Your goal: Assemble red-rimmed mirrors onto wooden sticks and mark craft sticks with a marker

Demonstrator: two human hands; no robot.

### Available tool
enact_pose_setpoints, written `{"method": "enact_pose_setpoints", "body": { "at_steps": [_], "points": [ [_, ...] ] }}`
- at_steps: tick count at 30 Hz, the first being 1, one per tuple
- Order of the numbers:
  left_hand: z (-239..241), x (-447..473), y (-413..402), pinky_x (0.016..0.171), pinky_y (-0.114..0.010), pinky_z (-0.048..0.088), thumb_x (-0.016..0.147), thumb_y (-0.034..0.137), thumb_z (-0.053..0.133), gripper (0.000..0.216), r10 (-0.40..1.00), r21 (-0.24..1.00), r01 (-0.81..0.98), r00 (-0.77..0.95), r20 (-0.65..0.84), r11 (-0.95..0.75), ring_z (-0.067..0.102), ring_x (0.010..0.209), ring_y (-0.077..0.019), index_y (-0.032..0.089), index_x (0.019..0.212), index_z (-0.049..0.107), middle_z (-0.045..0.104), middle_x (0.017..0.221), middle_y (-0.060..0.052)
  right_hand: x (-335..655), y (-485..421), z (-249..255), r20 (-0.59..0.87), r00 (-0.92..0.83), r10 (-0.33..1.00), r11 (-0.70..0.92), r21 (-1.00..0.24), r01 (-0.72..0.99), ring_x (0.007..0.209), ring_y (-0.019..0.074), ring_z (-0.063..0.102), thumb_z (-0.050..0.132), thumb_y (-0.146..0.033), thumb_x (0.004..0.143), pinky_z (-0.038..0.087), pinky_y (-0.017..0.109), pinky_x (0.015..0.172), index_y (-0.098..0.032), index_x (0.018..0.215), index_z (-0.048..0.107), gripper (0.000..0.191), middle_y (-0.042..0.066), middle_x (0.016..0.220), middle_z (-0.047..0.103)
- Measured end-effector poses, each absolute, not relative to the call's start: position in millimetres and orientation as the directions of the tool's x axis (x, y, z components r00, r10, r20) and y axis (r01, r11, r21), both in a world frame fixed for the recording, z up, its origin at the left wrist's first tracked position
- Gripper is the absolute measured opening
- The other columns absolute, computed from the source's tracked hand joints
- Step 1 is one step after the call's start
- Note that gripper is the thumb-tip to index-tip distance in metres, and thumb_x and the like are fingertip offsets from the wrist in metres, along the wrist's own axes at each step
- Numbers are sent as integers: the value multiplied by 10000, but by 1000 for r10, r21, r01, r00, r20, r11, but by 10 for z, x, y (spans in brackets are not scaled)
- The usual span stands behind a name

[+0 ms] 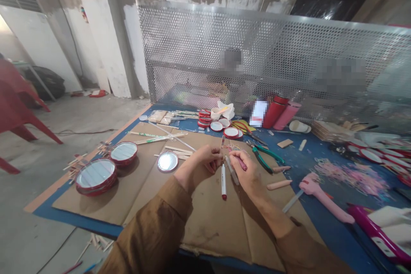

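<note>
In the head view my left hand (208, 162) is held over the cardboard (212, 222), its fingers pinched together. Whatever sits between those fingertips is too small to make out. Close by on its right, my right hand (248, 173) is closed around a slim tool with a pink handle (240, 162); the tool's working end is unclear. Below and between the hands lies a white marker (224, 182) with a red end. A second pale stick-like thing (231, 170) is partly hidden by my right hand. Green-handled pliers (263, 158) rest just beyond it.
Round red-rimmed pieces with white faces (96, 175) stand at left, and a shiny disc (167, 161) lies nearer the middle. Colourful rubber bands (353, 177), a pink hammer-shaped tool (326, 199) and bottles (275, 111) are at right. A perforated metal panel (199, 51) rises behind.
</note>
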State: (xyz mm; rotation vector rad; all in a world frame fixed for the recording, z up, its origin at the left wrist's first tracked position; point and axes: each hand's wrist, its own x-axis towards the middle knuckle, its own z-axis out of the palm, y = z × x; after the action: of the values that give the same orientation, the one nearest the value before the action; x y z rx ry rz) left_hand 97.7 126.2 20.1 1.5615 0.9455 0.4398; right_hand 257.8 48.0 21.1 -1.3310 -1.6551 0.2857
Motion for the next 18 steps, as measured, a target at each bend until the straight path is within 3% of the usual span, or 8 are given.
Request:
{"method": "enact_pose_setpoints", "body": {
  "at_steps": [8,18],
  "points": [
    [194,954,1278,462,-210,463,834,384,664,263,729,963,267,654,-199,23,553,429,-109,152,767,558,537,514,39,2520,463,207,566,-38,824,464,-634,619,779,216,652,527,-373,923,511,322,716,-234,877,658,196,42,817,714],
    [148,963,1297,475,-238,470,842,424,665,298,740,962,273,646,-185,3,562,450,-129,147,783,575,543,528,13,2514,452,209,567,-80,820,481,-605,634,794,207,664,526,-334,949,510,309,715,-240,908,660,168,26,845,726]
  ]
}}
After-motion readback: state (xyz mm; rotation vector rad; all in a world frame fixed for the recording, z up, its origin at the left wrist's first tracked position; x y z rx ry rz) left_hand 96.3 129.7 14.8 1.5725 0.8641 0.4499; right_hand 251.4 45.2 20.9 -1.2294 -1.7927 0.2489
